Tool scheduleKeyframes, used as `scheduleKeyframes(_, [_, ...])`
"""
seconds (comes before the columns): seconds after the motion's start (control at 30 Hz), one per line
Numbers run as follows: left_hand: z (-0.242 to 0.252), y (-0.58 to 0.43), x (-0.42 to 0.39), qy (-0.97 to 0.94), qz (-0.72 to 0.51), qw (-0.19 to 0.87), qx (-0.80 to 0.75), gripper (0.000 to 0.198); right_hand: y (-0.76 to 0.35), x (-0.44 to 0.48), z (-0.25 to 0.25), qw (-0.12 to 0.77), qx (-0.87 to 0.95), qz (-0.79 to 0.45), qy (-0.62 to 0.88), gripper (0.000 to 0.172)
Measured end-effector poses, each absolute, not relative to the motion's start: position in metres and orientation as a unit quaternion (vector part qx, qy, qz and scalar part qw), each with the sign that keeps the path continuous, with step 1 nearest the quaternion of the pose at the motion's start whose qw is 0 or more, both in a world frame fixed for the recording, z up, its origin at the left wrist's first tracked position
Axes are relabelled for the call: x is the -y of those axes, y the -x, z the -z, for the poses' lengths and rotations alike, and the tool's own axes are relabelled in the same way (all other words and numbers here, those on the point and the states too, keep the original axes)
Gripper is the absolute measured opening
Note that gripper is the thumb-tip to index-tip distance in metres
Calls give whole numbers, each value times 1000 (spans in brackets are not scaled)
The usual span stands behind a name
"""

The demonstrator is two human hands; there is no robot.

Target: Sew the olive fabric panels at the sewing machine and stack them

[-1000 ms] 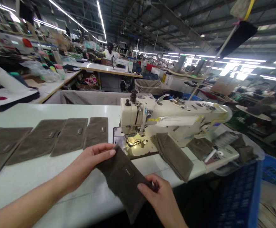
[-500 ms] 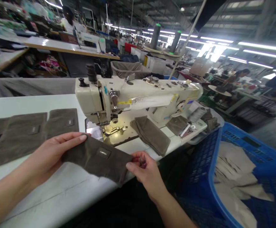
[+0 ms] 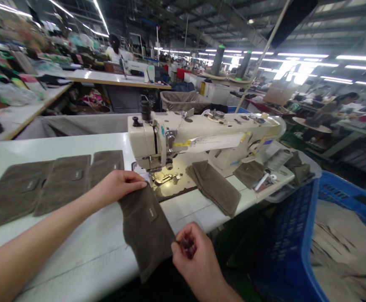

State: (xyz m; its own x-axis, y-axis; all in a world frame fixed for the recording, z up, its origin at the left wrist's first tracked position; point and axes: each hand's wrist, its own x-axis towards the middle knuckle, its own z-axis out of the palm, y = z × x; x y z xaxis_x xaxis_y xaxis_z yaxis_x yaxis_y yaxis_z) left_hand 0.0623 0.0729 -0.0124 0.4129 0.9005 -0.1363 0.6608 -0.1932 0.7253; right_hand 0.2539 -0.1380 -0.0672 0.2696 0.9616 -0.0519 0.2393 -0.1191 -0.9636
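A brown-grey fabric piece point(image 3: 145, 235) with a small label patch point(image 3: 152, 214) hangs between my two hands over the front edge of the table. My left hand point(image 3: 123, 184) pinches its upper corner, close to the sewing machine's needle area. Lower down, my right hand point(image 3: 195, 251) grips the opposite corner between thumb and fingers; a small dark metal tool, too unclear to name, also sits in that hand. Just behind the fabric stands the white sewing machine point(image 3: 198, 130), its metal plate point(image 3: 167, 184) lit yellow.
Several matching labelled fabric pieces point(image 3: 63, 180) lie in a row on the white table point(image 3: 76, 247) at left. A folded fabric stack point(image 3: 216, 186) rests right of the needle. At lower right, a blue crate point(image 3: 283, 243) holds pale cut pieces. People work in the background.
The fabric has turned from roughly level to a steep slant, its right end swinging down. My right hand has lowered, while my left hand stays on its corner. The camera view has shifted left.
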Motion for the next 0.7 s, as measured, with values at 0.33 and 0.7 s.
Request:
scheduleKeyframes(0.33, [15,-85,-76,-824,-136,269,-480,21,-268,141,90,474,712,-163,491,21])
scheduleKeyframes(0.7, [23,-88,-79,-824,-123,207,-513,20,-278,125,73,348,813,-60,463,20])
